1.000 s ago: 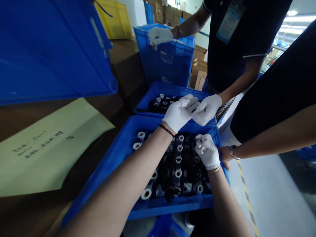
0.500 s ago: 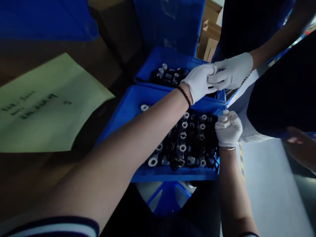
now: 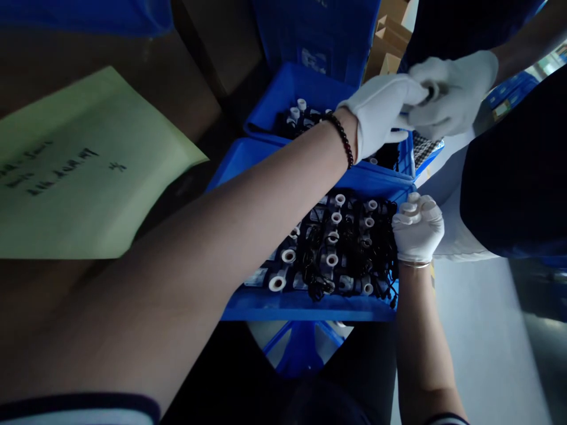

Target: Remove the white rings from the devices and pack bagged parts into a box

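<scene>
My left hand [image 3: 383,115], in a white glove, reaches forward above the bins. Its fingers are stretched out, the thumb apart, and the fingertips meet a co-worker's white-gloved hand [image 3: 463,88]. A small ring-shaped end with a dark hole [image 3: 430,94] shows at that hand; the rest of the piece is covered. My right hand [image 3: 419,227], also gloved, is curled closed beside the right rim of the near blue bin [image 3: 310,311]. Whatever its fingers may hold is hidden. Rows of dark parts with white round collars [image 3: 332,260] and black cables [image 3: 374,254] fill this bin.
A second blue bin [image 3: 261,121] with similar parts stands behind. Farther back are a tall blue panel [image 3: 319,35] and cardboard boxes [image 3: 390,35]. A handwritten yellow-green sheet [image 3: 88,195] hangs at left. The co-worker's dark-clothed body [image 3: 518,189] is close on the right.
My left hand has moved forward and to the right. The co-worker's hand has drawn farther up and right, and the ring-shaped end now shows. My right hand stays curled by the rim.
</scene>
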`<state>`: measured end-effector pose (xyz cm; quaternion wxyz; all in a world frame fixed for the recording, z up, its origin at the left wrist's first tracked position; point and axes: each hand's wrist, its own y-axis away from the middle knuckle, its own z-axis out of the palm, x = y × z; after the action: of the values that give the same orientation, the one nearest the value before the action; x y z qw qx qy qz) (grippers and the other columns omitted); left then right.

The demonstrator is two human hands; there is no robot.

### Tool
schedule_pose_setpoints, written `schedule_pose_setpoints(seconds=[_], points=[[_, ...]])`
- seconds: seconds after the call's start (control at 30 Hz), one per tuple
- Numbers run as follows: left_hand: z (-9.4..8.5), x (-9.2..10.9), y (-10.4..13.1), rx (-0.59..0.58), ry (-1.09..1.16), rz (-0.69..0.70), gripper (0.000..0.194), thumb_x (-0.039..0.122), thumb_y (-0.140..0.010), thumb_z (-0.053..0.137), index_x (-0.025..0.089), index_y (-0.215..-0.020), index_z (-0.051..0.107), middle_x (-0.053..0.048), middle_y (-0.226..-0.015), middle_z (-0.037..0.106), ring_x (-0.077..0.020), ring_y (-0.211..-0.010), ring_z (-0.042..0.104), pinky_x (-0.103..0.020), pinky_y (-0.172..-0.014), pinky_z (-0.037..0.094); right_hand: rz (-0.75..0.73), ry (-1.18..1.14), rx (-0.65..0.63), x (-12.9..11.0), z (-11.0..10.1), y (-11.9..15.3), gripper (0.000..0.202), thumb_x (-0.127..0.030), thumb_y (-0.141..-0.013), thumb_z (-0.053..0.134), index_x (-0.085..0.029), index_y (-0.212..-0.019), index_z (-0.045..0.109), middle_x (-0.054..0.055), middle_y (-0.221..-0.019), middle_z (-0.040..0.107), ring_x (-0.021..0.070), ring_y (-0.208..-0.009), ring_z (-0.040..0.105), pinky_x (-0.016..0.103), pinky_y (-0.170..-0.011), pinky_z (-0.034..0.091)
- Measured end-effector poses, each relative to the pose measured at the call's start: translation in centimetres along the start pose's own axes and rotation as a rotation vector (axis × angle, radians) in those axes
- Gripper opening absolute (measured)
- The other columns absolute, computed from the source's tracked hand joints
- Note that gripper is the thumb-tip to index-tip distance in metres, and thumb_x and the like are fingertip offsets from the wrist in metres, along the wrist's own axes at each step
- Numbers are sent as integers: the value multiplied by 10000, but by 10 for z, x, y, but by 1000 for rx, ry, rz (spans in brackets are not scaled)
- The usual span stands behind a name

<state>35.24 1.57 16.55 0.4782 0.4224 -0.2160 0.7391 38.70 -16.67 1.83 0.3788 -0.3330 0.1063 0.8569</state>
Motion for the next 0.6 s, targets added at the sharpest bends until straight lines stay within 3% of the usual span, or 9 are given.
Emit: schedule_pose_setpoints(seconds=[0.07, 0.13, 0.2, 0.23, 0.27, 0.33, 0.37, 0.47, 0.6], points=[[5, 1, 21, -100, -219, 69, 406, 177, -939, 346, 119, -1300, 523, -34, -1199, 612, -281, -1229, 545, -391, -941, 465, 11, -48, -1, 0, -1, 0, 72, -239, -778, 592, -238, -751, 525, -24, -938, 627, 88, -684, 541, 203, -499, 393], [-6, -13, 39, -118, -441, 193, 501, 229, -931, 426, 125, -1420, 410, -52, -1358, 540, -272, -1310, 468, -392, -1022, 399, 13, -115, 8, -1, -1, 1, 75, -208, -756, 601, -234, -746, 531, -34, -930, 633, 80, -687, 545, 195, -506, 404], [-31, -45, 56, -135, -796, 317, 666, 298, -831, 631, 137, -1440, 414, -106, -1485, 445, -310, -1354, 413, -449, -1101, 335, 7, -176, 23, -3, 1, 2, 78, -176, -739, 592, -228, -737, 534, -39, -931, 636, 74, -690, 550, 189, -518, 415], [-45, -65, 64, -212, -1089, 317, 651, 281, -758, 703, 117, -1361, 521, -152, -1437, 496, -361, -1328, 427, -513, -1114, 306, 7, -196, 33, -3, 2, 3, 77, -167, -734, 584, -227, -735, 536, -39, -932, 637, 73, -691, 553, 188, -523, 419], [-59, -87, 73, -321, -1352, 260, 675, 252, -676, 761, 99, -1307, 578, -200, -1358, 554, -409, -1267, 467, -575, -1088, 306, 10, -204, 49, -3, 3, 3, 76, -164, -732, 578, -228, -734, 538, -38, -931, 637, 74, -690, 555, 189, -525, 422], [-83, -131, 90, -536, -1729, 86, 943, 243, -491, 877, 80, -1356, 538, -257, -1293, 580, -449, -1192, 495, -606, -1052, 308, 16, -188, 93, -2, 6, 5, 72, -168, -728, 569, -233, -733, 539, -32, -925, 634, 82, -682, 553, 197, -519, 425], [-91, -150, 96, -609, -1852, 105, 1039, 278, -454, 901, 90, -1394, 502, -260, -1291, 579, -449, -1218, 467, -610, -1081, 247, 17, -168, 116, -2, 7, 5, 72, -172, -724, 568, -237, -736, 540, -27, -922, 632, 88, -677, 550, 202, -513, 426], [-102, -188, 106, -641, -2084, 114, 1101, 379, -490, 892, 93, -1447, 429, -239, -1156, 650, -387, -1106, 543, -556, -1088, 226, 2, -126, 136, 1, 7, 5, 83, -175, -705, 576, -239, -739, 535, -20, -920, 621, 94, -666, 542, 207, -507, 434], [-103, -184, 98, -719, -2084, 179, 943, 363, -523, 875, 78, -1355, 534, -190, -933, 696, -321, -850, 616, -439, -877, 398, 17, -159, 80, 4, 5, 4, 112, -160, -691, 595, -230, -730, 516, -35, -927, 608, 69, -673, 541, 184, -527, 446]])
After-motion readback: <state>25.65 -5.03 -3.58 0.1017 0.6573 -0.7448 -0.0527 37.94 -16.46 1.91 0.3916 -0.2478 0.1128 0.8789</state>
